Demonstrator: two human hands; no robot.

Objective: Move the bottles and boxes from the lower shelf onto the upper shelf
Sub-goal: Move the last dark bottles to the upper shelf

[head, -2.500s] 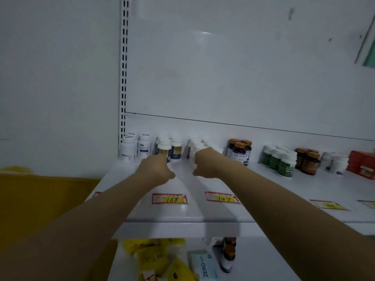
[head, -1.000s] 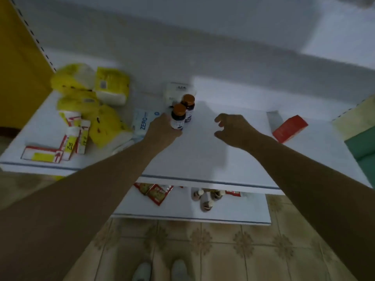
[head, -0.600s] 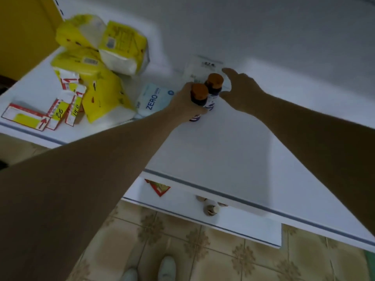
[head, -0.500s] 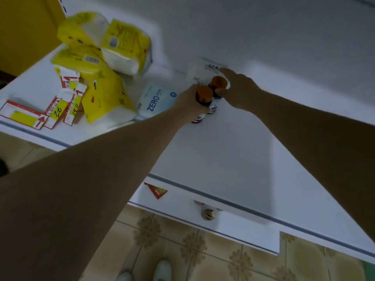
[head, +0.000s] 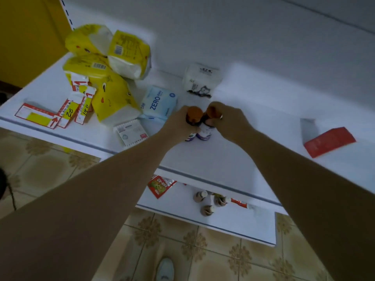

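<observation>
Two small dark bottles with orange caps stand side by side on the white lower shelf [head: 213,159]. My left hand [head: 179,126] grips the left bottle [head: 193,115] from the left. The right bottle [head: 207,129] is gripped from the right by my right hand [head: 231,122]. A red box [head: 328,141] lies flat on the same shelf, far to the right. The upper shelf is out of view.
Yellow tissue packs [head: 109,76], a blue ZERO pack [head: 159,102], a white pack [head: 200,80], a small notepad [head: 130,132] and loose price tags [head: 67,112] crowd the shelf's left and back. A lower shelf [head: 223,226] holds small bottles and a red sachet. Tiled floor below.
My gaze dropped from the upper shelf to the lower one. Both hands reached the two orange-capped bottles and closed round them, and the bottles now stand nearer the front.
</observation>
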